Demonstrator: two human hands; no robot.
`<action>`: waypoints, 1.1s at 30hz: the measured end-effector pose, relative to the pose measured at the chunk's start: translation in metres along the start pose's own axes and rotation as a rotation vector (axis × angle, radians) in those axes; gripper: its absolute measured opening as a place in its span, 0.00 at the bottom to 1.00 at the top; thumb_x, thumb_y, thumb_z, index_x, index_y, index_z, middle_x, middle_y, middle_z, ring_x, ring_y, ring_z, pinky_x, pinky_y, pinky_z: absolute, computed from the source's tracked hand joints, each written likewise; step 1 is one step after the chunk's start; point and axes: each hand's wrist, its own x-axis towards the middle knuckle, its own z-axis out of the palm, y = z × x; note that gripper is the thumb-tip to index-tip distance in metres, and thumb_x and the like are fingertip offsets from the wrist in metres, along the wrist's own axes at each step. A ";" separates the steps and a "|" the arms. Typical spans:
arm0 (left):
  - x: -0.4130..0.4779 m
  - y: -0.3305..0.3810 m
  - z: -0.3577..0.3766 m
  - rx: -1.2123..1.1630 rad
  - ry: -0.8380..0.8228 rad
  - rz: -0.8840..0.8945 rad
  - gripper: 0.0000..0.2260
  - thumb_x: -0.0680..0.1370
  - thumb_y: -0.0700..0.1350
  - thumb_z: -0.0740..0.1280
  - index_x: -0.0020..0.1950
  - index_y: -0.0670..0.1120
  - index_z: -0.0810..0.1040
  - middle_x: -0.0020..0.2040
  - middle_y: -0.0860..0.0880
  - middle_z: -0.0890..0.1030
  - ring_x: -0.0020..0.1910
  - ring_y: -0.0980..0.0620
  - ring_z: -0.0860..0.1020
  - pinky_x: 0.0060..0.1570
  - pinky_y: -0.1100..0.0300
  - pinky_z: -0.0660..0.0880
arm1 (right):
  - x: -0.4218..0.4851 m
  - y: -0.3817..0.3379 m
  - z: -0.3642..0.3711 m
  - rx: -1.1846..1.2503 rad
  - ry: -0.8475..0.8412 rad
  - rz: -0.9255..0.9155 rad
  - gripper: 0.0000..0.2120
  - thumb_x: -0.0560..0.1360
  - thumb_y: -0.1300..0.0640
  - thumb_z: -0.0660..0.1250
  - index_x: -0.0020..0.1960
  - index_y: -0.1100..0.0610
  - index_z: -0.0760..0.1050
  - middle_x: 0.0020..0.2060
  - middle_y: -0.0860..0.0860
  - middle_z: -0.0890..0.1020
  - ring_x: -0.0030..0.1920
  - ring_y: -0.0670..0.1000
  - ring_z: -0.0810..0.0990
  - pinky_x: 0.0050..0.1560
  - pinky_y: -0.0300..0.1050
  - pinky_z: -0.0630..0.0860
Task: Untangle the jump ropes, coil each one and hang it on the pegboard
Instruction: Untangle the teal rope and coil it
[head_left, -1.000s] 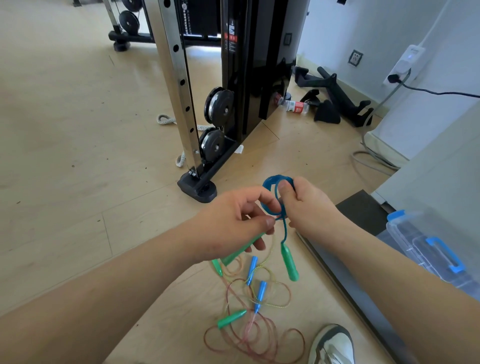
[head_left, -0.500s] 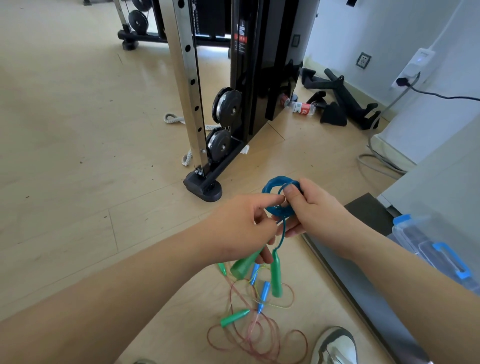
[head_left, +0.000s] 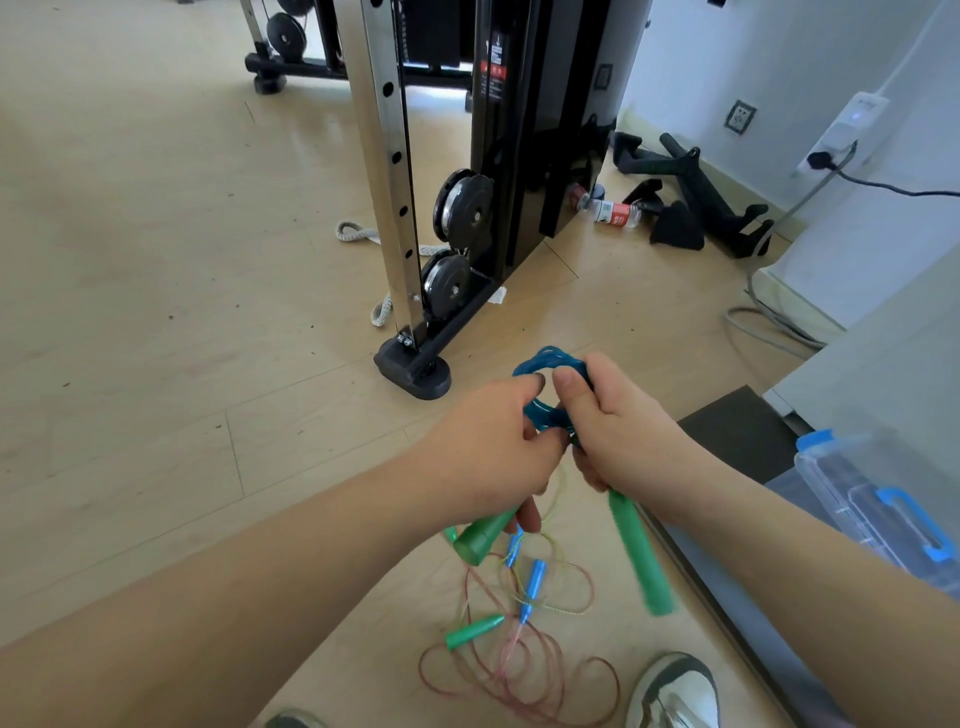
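Both hands meet over the wooden floor (head_left: 156, 322), the left hand (head_left: 488, 457) and right hand (head_left: 623, 436) pinching a coiled blue rope (head_left: 540, 364); each also grips a green handle (head_left: 480, 538). The other ropes (head_left: 519, 670) lie tangled below.

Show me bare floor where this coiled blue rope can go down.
Free: the wide floor left of the machine foot. Crowded: nearer you, where tangled ropes and a shoe lie; on the right, a plastic box.
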 end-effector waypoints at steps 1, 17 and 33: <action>0.000 0.001 -0.002 -0.045 -0.003 -0.023 0.14 0.83 0.45 0.62 0.69 0.48 0.71 0.39 0.40 0.81 0.27 0.43 0.83 0.25 0.53 0.79 | 0.000 0.000 0.001 -0.050 0.018 -0.024 0.16 0.86 0.45 0.55 0.54 0.57 0.70 0.37 0.56 0.77 0.33 0.51 0.73 0.35 0.48 0.72; -0.008 -0.002 -0.021 -0.530 -0.278 0.091 0.20 0.78 0.25 0.64 0.66 0.42 0.81 0.52 0.42 0.82 0.49 0.48 0.83 0.56 0.53 0.82 | 0.015 0.021 0.000 0.066 0.087 0.041 0.15 0.85 0.41 0.56 0.44 0.48 0.68 0.35 0.46 0.75 0.35 0.48 0.72 0.39 0.46 0.70; 0.000 -0.016 0.010 -0.039 0.023 -0.083 0.23 0.84 0.61 0.57 0.50 0.44 0.81 0.42 0.43 0.86 0.24 0.52 0.76 0.37 0.56 0.75 | 0.014 0.015 0.003 0.255 0.118 0.145 0.16 0.85 0.41 0.53 0.53 0.51 0.74 0.46 0.48 0.80 0.39 0.52 0.75 0.39 0.50 0.73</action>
